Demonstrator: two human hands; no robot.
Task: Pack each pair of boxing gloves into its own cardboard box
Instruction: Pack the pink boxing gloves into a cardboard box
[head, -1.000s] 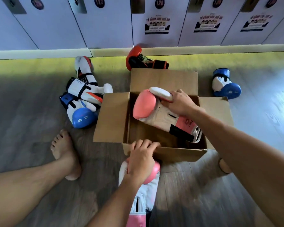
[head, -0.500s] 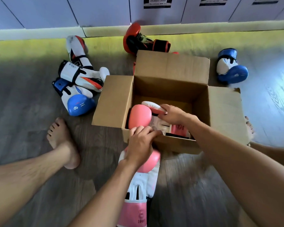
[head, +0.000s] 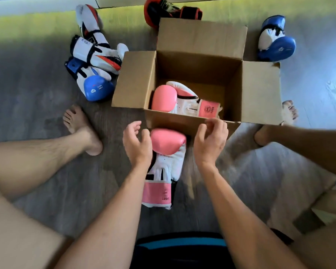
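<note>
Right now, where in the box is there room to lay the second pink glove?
Inside the box, bare cardboard lies behind and to the right of the pink glove already in it. The front left is crowded by that glove. The second pink glove lies on the floor between the left hand and right hand, both empty.

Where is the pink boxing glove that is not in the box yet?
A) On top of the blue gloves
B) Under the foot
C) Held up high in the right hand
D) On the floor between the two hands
D: the second pink glove lies on the floor just in front of the cardboard box, between the open left hand and right hand, with neither hand gripping it.
</note>
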